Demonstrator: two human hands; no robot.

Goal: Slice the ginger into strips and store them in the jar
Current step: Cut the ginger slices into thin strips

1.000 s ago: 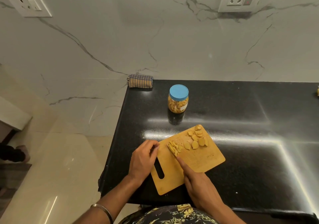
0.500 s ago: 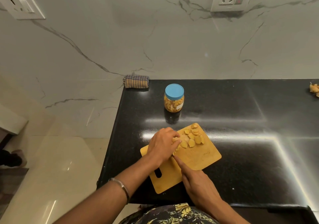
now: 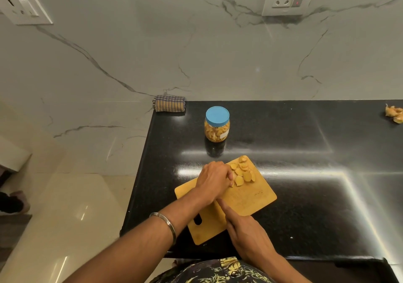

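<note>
Ginger slices (image 3: 242, 173) lie fanned at the upper corner of a wooden cutting board (image 3: 250, 197) on the black tabletop (image 3: 305, 173), just right of centre in the frame, as a person works on cutting them into strips. The left hand (image 3: 214, 181) reaches in from lower left and arches over the board, its fingers curled down onto the ginger at the near end of the row; whatever it grips is hidden under the knuckles. The right hand (image 3: 248, 237), in the lower middle of the frame, is closed round what is likely a knife handle, forefinger stretched forward toward the left hand; the blade itself cannot be made out.

Doing this step well probably means keeping the left fingertips tucked behind the knuckles, stacking a few slices flat, and cutting in narrow, even passes away from the holding hand. The board sits skewed with its handle end at the tabletop's near edge, so steady downward pressure matters.

The jar (image 3: 217, 124), blue lid on and already holding ginger, stands above the board, well apart.
</note>
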